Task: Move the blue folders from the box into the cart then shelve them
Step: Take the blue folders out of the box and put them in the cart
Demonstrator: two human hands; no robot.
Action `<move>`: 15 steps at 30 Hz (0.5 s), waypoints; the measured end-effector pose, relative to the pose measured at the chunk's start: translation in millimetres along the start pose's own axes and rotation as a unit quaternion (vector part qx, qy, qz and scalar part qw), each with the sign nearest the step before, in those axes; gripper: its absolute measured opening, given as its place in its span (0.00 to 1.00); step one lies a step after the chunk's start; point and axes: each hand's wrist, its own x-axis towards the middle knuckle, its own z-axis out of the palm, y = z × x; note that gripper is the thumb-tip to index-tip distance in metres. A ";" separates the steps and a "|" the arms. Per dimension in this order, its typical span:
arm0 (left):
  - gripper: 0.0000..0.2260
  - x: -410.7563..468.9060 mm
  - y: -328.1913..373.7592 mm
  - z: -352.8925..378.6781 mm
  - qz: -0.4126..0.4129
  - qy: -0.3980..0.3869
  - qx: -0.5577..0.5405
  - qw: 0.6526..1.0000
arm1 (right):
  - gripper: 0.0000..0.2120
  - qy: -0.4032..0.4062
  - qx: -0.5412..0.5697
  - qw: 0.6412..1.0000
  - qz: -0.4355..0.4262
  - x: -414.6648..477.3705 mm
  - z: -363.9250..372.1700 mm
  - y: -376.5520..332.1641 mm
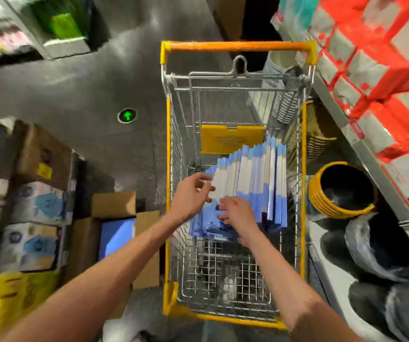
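Note:
A wire cart (169, 149) with yellow trim and an orange handle stands in front of me. Inside it, several blue and white folders (255, 174) stand on edge, fanned and leaning toward the right side. My left hand (191, 196) touches the leftmost folder with fingers spread over its top corner. My right hand (235, 211) rests on the lower part of the same stack, fingers apart. On the floor to the left, an open cardboard box (114, 206) shows more blue folders (115, 236) inside.
Stacked cartons (38, 203) stand at the left. A yellow-rimmed black pot (341, 191) and dark bowls (376, 255) sit to the right of the cart. Shelving with red packages (376, 70) rises at the right. Grey floor with a green arrow mark (127, 116) lies ahead.

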 end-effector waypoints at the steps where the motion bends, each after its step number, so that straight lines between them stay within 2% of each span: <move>1: 0.08 -15.6 -7.4 -20.1 0.002 0.024 -0.027 0.999 | 0.10 -0.010 -0.008 1.000 -0.011 -7.1 21.4 -4.7; 7: 0.08 -101.0 -72.9 -122.0 -0.025 0.154 -0.149 0.977 | 0.10 -0.047 -0.038 0.997 -0.053 -61.6 142.2 -11.2; 11: 0.07 -170.7 -155.4 -191.9 -0.042 0.174 -0.196 0.964 | 0.11 -0.046 -0.052 0.995 -0.071 -112.4 238.8 15.7; 15: 0.07 -234.9 -243.8 -246.9 -0.091 0.185 -0.155 0.966 | 0.12 -0.073 -0.092 0.992 -0.042 -156.7 333.9 51.7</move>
